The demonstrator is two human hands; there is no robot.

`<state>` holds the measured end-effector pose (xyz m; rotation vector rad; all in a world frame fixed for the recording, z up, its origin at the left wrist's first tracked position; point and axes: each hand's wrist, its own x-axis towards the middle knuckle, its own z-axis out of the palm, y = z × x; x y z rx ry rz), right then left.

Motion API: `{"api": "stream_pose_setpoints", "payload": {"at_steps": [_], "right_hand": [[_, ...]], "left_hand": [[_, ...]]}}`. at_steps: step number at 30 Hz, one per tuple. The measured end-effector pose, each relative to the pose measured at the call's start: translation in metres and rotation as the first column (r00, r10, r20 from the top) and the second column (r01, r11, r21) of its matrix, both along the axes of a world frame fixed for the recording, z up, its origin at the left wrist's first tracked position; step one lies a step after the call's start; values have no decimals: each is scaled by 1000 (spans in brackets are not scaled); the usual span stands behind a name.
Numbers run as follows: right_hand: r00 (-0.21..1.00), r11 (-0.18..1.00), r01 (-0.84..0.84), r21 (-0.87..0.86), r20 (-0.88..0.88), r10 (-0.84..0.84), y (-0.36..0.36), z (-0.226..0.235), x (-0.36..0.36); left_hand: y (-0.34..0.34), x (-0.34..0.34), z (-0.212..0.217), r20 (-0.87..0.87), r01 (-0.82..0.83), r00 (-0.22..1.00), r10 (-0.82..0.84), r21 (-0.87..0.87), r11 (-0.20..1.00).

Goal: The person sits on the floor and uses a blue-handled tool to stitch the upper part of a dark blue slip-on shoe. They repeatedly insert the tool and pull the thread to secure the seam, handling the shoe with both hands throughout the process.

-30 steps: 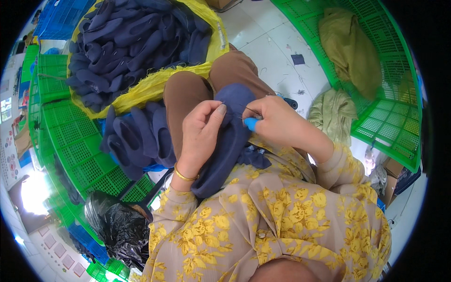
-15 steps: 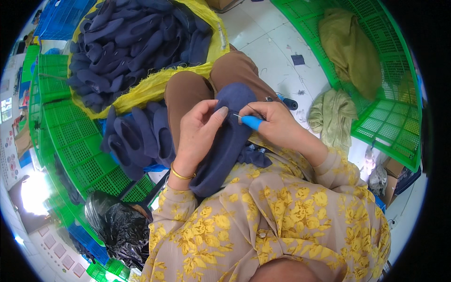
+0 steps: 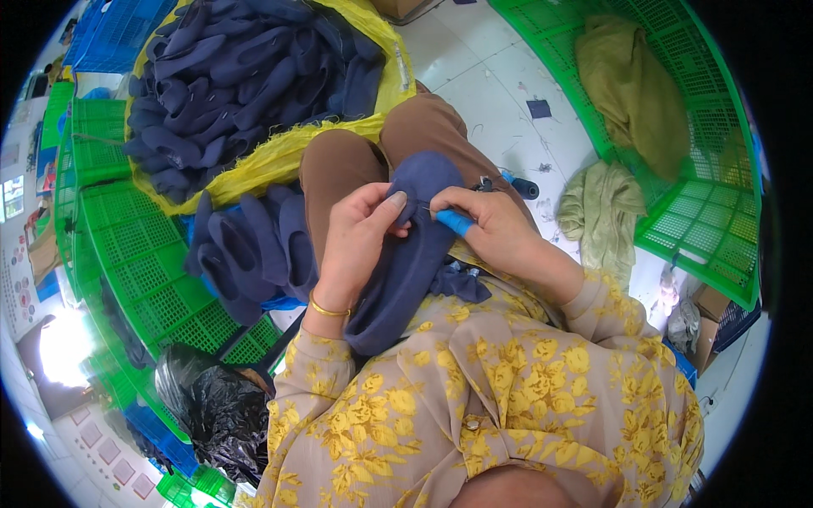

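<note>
Across my lap lies a navy felt slipper (image 3: 402,279), its rounded toe pointing away from me. My left hand (image 3: 356,241) pinches the slipper's opening edge near the toe between thumb and fingers. Just right of it, my right hand (image 3: 500,229) is closed on a thin sewing needle (image 3: 426,208) at the same edge. A blue wrap (image 3: 455,222) covers one finger of that hand. The needle's far tip is hard to make out against the felt. Beside the slipper on my lap rests a small bunched navy cloth (image 3: 461,284).
A yellow sack (image 3: 394,76) full of navy slippers stands ahead at left. More slippers (image 3: 246,254) lie by my left knee. Green plastic crates (image 3: 131,245) flank me, one at right holding olive cloth (image 3: 635,93). A dark thread spool (image 3: 525,188) sits beyond my right hand; a black bag (image 3: 216,415) is at lower left.
My right hand has shifted slightly, and less of the needle shows now. My left fingers have curled a little at the slipper's edge, while the slipper stays in place.
</note>
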<state>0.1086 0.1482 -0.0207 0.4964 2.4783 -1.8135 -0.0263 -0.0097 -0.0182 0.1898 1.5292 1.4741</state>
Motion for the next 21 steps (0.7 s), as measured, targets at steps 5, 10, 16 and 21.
{"api": "stream_pose_setpoints", "payload": {"at_steps": [5, 10, 16, 21], "right_hand": [[998, 998, 48, 42, -39, -47, -7, -8, 0], [994, 994, 93, 50, -59, -90, -12, -12, 0], [996, 985, 90, 145, -38, -85, -16, -6, 0], [998, 980, 56, 192, 11, -60, -16, -3, 0]], "left_hand": [[1, -1, 0, 98, -1, 995, 1, 0, 1000], [4, -2, -2, 153, -5, 988, 4, 3, 1000], [5, -3, -5, 222, 12, 975, -19, 34, 999], [5, -5, -6, 290, 9, 957, -22, 46, 999]]}}
